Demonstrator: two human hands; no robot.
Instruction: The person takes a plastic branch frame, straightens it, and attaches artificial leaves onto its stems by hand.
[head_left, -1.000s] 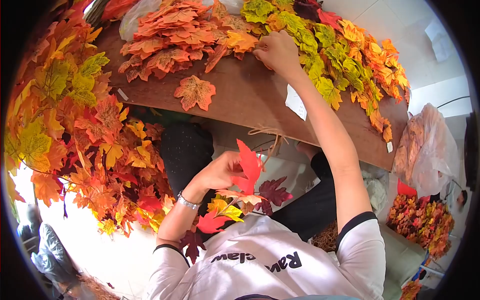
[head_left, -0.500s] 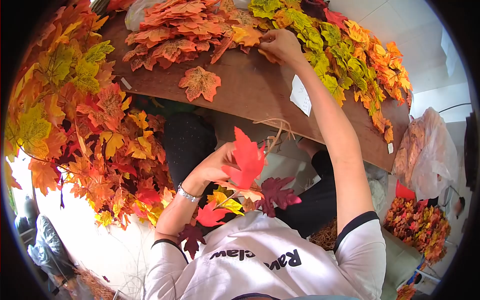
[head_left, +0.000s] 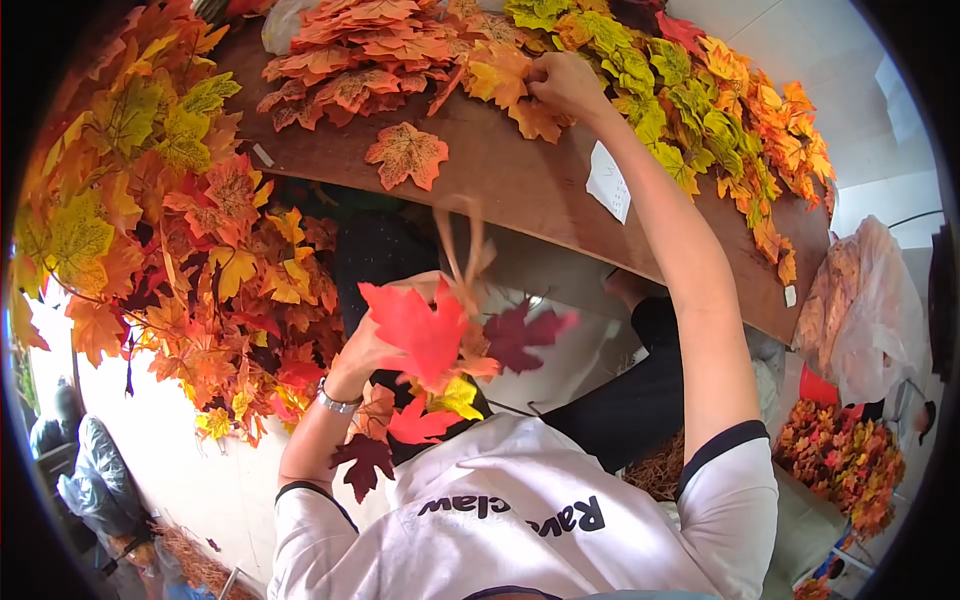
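Note:
My left hand [head_left: 365, 345], with a metal watch, is closed around the stem of an artificial leaf vine [head_left: 470, 240] above my lap. A bright red maple leaf [head_left: 420, 330] on the vine covers most of its fingers. Below and beside it hang a dark maroon leaf [head_left: 522, 335], a yellow leaf [head_left: 457, 397] and a smaller red leaf [head_left: 420, 422]. Stretched out over the brown table, my right hand [head_left: 568, 88] pinches an orange fabric leaf [head_left: 538, 120]. Another yellow-orange leaf [head_left: 497, 72] lies against it.
Piled orange leaves [head_left: 365, 60] and green-yellow leaves [head_left: 690, 110] cover the back of the table [head_left: 510, 185]. A single orange leaf [head_left: 407, 155] and a paper slip [head_left: 608, 182] lie nearer its edge. Leaf garlands [head_left: 200, 250] hang at left; a plastic bag [head_left: 870, 300] stands at right.
My left hand has shifted left and down with the vine, whose red leaf has turned broadside. My right hand has drawn the orange leaf slightly out from the pile.

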